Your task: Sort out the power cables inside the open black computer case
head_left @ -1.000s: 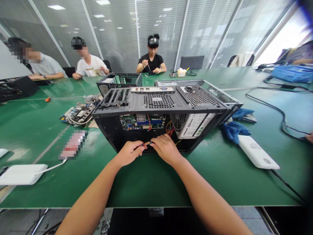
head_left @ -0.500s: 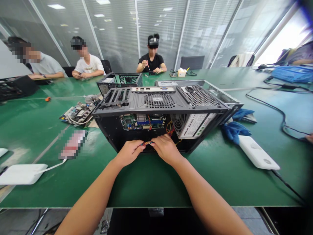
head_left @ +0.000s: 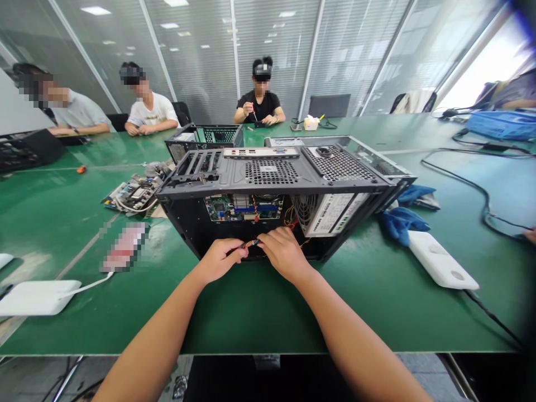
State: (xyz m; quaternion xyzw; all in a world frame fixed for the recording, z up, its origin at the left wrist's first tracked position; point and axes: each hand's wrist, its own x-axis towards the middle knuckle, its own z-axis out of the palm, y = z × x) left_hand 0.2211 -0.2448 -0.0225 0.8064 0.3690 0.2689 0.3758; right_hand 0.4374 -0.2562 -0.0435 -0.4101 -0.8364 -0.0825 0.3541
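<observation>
A bundle of twisted, multicoloured wires [head_left: 250,243] stretches between my two hands, at the open side of a black computer case [head_left: 180,218]. My left hand [head_left: 220,259] pinches its left end between thumb and fingers. Fingers of my right hand [head_left: 283,251] are wrapped round the right end. Behind them, inside the case, a motherboard [head_left: 243,209] shows, and to the right a power supply [head_left: 337,215] with a fan and a white label. Coloured wires [head_left: 290,216] hang beside the power supply. My hands hide the lower edge of the case in part.
Left of the case lie a loose circuit board [head_left: 136,192], a blurred phone [head_left: 124,247] and a white power bank [head_left: 39,297]. To the right are blue gloves [head_left: 404,223] and a white power strip [head_left: 441,261]. Another case [head_left: 209,134] and several people are across the green table [head_left: 268,312].
My left hand has shifted slightly to the left, so a little more of the wire bundle shows between my hands. The right hand has barely moved.
</observation>
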